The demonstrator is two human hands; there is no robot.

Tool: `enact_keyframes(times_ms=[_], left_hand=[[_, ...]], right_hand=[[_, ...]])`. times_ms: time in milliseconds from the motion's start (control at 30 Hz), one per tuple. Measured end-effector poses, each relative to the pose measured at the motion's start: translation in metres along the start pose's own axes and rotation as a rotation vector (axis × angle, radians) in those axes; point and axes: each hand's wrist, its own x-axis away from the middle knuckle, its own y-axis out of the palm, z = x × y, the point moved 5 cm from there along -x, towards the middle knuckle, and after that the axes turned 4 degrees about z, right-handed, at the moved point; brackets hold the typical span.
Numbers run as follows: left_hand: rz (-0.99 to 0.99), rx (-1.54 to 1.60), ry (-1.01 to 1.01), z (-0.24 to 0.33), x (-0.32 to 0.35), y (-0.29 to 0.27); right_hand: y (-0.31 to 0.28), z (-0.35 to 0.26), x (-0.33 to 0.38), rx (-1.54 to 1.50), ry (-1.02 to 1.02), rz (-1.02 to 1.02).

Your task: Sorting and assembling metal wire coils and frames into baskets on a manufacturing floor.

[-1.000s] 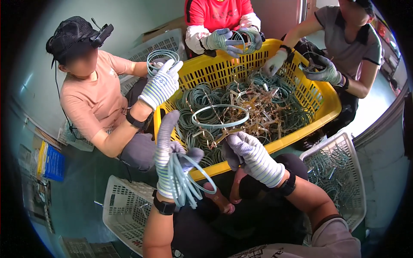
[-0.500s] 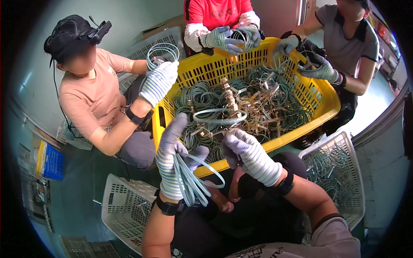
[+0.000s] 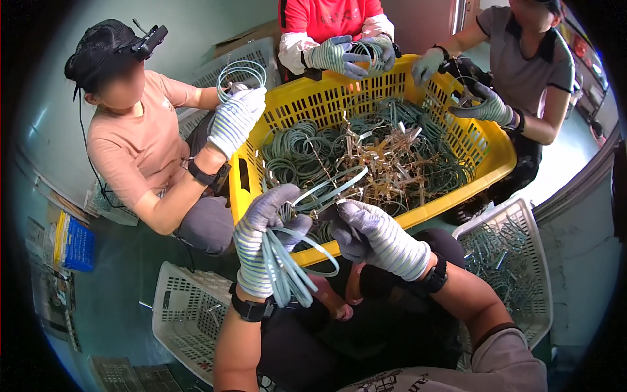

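My left hand (image 3: 264,238), in a striped work glove, grips a bundle of pale green plastic strap loops (image 3: 290,264) that hangs down over my lap. My right hand (image 3: 372,235), gloved the same way, pinches one end of a single green strap loop (image 3: 330,186) lifted from the tangle just beside the left hand. Both hands hover at the near rim of a yellow plastic crate (image 3: 243,176) filled with tangled green loops and metal clips (image 3: 379,153).
Three other people sit around the crate, each handling loops with gloved hands (image 3: 236,117). A white slotted basket (image 3: 186,313) stands at my lower left, and another white basket (image 3: 516,255) holding loops at my right. A blue box (image 3: 75,245) lies on the floor at left.
My right hand has moved left toward my left hand and drawn a strap loop up out of the crate. The bundle in my left hand has stayed in place.
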Motion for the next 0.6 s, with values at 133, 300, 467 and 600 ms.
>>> enact_keyframes(times_ms=[133, 300, 467, 600], left_hand=[[0.008, -0.047, 0.063, -0.002, -0.003, -0.008], [0.081, 0.087, 0.026, -0.004, 0.000, -0.002], [0.004, -0.040, -0.165, -0.009, -0.002, 0.002], [-0.076, -0.058, 0.026, -0.018, -0.005, 0.008]], right_hand=[[0.002, -0.001, 0.001, -0.012, 0.045, -0.009], [-0.004, 0.001, -0.004, 0.191, -0.041, 0.019], [-0.018, -0.004, -0.006, 0.273, -0.133, 0.087], [-0.006, 0.004, 0.000, 0.480, -0.181, -0.020]])
